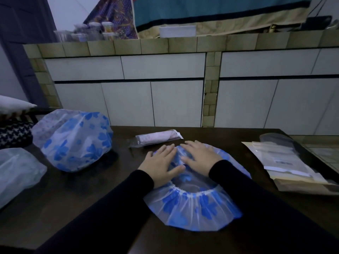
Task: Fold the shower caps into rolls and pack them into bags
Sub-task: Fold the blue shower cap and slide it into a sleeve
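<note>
On the dark table (77, 202), a puffed pile of shower caps (73, 142) sits at the left. At centre, left hand (161, 162) and right hand (200, 156) press flat, fingers straight, on a blue-flowered shower cap (192, 208); a bagged roll (156, 138) lies just beyond. Empty bags (286, 162) lie at the right.

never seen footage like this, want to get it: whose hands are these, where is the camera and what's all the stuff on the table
No machine here: a person wears a camera on the head, looking down at their own hands. The left hand and right hand press flat on a blue-flowered shower cap on the dark table; nothing is gripped. Behind them lies a rolled cap in a clear bag. At left sits a puffed-up shower cap, at right a stack of empty bags.
</note>
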The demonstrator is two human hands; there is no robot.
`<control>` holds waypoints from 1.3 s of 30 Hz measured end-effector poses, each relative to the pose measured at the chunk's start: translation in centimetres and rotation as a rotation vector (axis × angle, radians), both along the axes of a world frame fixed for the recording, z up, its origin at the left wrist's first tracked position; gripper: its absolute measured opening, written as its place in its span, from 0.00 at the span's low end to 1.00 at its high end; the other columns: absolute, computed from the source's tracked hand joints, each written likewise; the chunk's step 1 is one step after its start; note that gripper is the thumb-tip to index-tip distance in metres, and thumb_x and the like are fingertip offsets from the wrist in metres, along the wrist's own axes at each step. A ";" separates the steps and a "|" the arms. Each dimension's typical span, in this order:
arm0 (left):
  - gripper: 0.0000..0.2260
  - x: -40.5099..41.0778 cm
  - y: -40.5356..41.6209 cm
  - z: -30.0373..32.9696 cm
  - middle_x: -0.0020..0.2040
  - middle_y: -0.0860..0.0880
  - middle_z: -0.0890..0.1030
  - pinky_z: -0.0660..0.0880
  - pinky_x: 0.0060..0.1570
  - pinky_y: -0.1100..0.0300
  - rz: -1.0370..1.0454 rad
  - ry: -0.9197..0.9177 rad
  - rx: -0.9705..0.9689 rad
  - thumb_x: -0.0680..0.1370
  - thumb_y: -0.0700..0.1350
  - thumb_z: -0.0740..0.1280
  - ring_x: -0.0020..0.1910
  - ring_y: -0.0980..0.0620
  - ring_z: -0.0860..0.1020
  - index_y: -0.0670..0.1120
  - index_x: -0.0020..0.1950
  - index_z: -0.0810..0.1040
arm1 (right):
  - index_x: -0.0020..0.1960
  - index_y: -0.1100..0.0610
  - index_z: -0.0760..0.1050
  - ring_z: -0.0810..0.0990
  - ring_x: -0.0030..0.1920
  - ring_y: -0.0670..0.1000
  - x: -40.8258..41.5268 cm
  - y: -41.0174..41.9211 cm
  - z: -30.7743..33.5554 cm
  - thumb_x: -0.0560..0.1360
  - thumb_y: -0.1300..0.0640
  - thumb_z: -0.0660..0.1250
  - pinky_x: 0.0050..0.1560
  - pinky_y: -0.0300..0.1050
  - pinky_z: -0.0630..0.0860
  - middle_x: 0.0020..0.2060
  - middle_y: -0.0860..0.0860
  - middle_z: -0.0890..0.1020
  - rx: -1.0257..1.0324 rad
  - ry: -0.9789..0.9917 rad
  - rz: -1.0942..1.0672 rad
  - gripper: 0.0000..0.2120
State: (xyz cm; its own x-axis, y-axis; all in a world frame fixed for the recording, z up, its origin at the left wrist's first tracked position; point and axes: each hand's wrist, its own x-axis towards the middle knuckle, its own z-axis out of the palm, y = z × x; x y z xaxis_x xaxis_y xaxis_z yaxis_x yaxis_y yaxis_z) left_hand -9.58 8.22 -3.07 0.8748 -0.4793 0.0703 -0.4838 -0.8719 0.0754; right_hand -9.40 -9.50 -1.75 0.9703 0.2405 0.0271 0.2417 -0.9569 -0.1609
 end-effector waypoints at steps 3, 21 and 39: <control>0.37 0.2 -0.1 -0.7 0.78 0.55 0.43 0.44 0.73 0.43 0.065 0.194 0.016 0.75 0.70 0.48 0.76 0.55 0.43 0.52 0.77 0.43 | 0.77 0.40 0.44 0.42 0.77 0.52 1.6 0.6 -2.2 0.78 0.34 0.48 0.72 0.65 0.44 0.78 0.45 0.45 -0.060 0.173 -0.038 0.30; 0.39 -1.3 1.0 -0.4 0.78 0.54 0.48 0.46 0.75 0.55 -0.068 0.209 -0.035 0.73 0.71 0.52 0.76 0.56 0.47 0.52 0.78 0.48 | 0.77 0.42 0.44 0.47 0.76 0.61 -3.7 -0.8 -1.3 0.74 0.28 0.44 0.70 0.67 0.50 0.78 0.51 0.48 -0.131 0.187 -0.321 0.36; 0.48 -2.5 3.4 -1.0 0.76 0.59 0.37 0.38 0.74 0.48 -0.061 0.234 0.091 0.56 0.83 0.40 0.76 0.55 0.39 0.67 0.73 0.39 | 0.75 0.36 0.40 0.38 0.76 0.50 -7.5 -5.3 -1.6 0.67 0.23 0.51 0.73 0.56 0.40 0.77 0.46 0.38 -0.073 0.281 0.026 0.42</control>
